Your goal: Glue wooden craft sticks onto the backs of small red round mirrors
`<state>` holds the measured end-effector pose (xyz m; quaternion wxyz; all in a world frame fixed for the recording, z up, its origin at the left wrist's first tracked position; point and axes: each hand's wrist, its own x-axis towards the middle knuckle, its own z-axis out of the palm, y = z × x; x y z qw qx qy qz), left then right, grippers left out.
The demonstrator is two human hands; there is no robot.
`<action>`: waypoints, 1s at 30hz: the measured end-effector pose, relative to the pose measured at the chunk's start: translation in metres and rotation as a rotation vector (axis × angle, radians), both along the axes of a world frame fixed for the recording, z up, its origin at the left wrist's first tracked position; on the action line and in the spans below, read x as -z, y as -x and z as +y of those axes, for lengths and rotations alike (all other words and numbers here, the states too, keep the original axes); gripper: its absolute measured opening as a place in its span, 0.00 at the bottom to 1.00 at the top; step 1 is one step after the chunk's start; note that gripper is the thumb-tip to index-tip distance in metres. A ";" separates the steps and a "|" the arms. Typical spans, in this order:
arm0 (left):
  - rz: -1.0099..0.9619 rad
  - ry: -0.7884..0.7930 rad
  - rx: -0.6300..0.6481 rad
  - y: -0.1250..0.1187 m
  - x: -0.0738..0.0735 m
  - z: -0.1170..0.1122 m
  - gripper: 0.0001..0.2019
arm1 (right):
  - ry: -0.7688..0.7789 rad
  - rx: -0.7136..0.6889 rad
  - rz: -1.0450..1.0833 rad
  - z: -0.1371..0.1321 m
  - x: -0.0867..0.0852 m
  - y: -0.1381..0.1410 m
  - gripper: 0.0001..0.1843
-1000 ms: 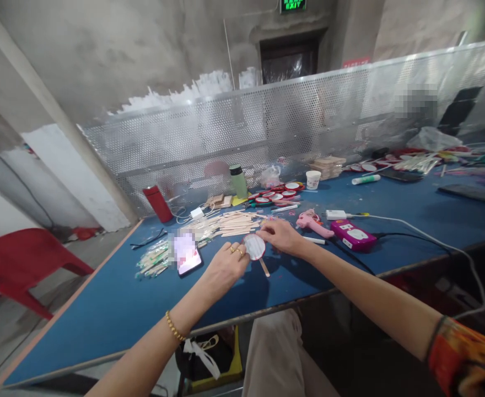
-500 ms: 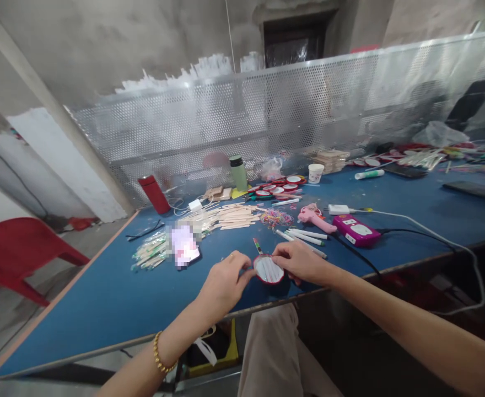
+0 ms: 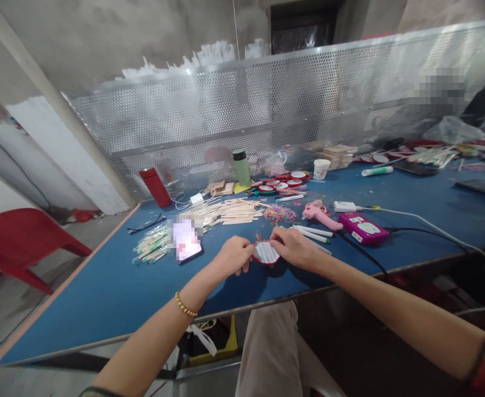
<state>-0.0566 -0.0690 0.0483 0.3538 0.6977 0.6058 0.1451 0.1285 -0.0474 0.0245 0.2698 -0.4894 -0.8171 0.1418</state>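
A small round mirror (image 3: 267, 252) with a red rim and a pale, streaked, shiny face is held up just above the blue table. My left hand (image 3: 235, 255) pinches its left edge, and my right hand (image 3: 295, 248) grips the right edge between thumb and fingers. At its top a short stub sticks out, too small to make out. Beyond my hands lie a heap of coloured rubber bands (image 3: 279, 213) and many flat wooden sticks (image 3: 239, 211). White pens (image 3: 314, 234) lie by my right hand.
A pink glue gun (image 3: 322, 215) and a magenta box (image 3: 362, 228) with cables are on the right. A lit phone (image 3: 188, 240) and wrapped sticks (image 3: 150, 248) lie left. Red-rimmed mirrors (image 3: 281, 185), a green bottle (image 3: 241, 167), a red flask (image 3: 155, 187) and a paper cup (image 3: 321, 169) stand behind.
The mirror has tilted, and the patterned stick at its top now shows only as a short stub. My left hand has closed onto the left edge. The view has shifted slightly.
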 end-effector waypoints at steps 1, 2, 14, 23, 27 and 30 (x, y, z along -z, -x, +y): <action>0.015 -0.003 -0.010 -0.002 -0.002 -0.005 0.13 | -0.004 -0.010 0.001 -0.004 0.002 -0.002 0.08; 0.054 -0.044 0.003 -0.004 -0.003 -0.013 0.14 | -0.009 -0.025 0.001 -0.009 0.004 -0.005 0.08; 0.469 -0.263 0.088 -0.008 -0.001 -0.022 0.18 | -0.053 -0.039 -0.193 -0.020 0.014 -0.007 0.07; 0.465 -0.256 0.154 -0.005 0.005 -0.014 0.18 | -0.105 -0.062 -0.230 -0.016 0.019 -0.008 0.07; 0.499 -0.242 0.169 -0.006 0.002 -0.013 0.18 | -0.132 -0.092 -0.207 -0.012 0.020 -0.011 0.07; 0.532 -0.239 0.192 -0.007 0.000 -0.013 0.19 | -0.168 -0.129 -0.157 -0.010 0.022 -0.013 0.08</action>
